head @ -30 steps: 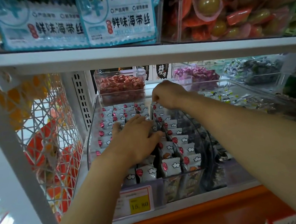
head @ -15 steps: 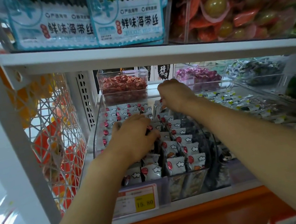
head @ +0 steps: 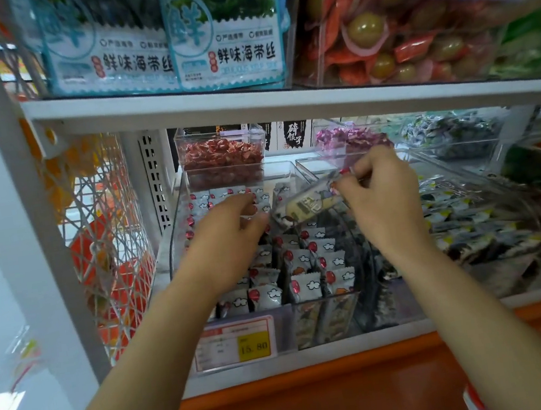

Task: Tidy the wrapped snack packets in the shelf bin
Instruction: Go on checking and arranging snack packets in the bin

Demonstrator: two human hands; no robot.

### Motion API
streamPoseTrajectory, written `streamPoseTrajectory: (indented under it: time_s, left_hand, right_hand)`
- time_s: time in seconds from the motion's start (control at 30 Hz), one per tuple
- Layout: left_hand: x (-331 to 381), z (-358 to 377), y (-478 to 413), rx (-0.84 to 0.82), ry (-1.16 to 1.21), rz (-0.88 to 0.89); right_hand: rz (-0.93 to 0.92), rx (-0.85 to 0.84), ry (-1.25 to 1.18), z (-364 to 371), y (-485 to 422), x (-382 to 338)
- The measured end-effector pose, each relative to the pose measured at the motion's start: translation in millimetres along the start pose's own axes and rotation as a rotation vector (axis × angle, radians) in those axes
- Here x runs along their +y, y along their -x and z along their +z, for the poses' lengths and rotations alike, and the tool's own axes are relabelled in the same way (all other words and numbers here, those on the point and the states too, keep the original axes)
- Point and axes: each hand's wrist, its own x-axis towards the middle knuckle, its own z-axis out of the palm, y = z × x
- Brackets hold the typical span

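- Right hand [head: 382, 200] pinches the right end of a pale yellow clear-wrapped snack packet [head: 307, 205]; its long axis slants down leftward.
- Left hand [head: 228, 231], fingers relaxed, rests on white packet rows [head: 303, 259].

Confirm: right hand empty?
No, the right hand pinches a snack packet by one end, above the rows in the bin.

We note white shelf board [head: 237, 378] carrying clear bin [head: 173, 252] of snack packets [head: 307, 286], second clear bin [head: 486, 183] just beside at right, tub of red sweets [head: 221, 156] behind, price tag [head: 235, 343] at front.
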Motion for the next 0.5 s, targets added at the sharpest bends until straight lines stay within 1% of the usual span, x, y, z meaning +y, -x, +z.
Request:
streamPoseTrajectory:
  time_s: [0.1, 0.2, 0.33, 0.5]
  left_hand:
    - [3.0, 0.6, 6.0, -0.030, 0.127, -0.044]
    - [4.2, -1.8, 10.3, -0.010, 0.249, -0.104]
    - [1.9, -3.6, 9.3, -0.013, 0.481, -0.216]
    - [5.9, -1.8, 7.7, -0.011, 0.850, -0.319]
  right_hand:
    - [0.144, -0.081, -0.211, -1.8, 10.5, -1.1]
    - [0.302, -0.146, -0.471, -3.7, 17.0, -1.0]
    - [0.467, -0.155, -0.836, -8.1, 19.8, -0.1]
    - [0.555, -0.186, -1.009, -11.5, 18.9, 1.8]
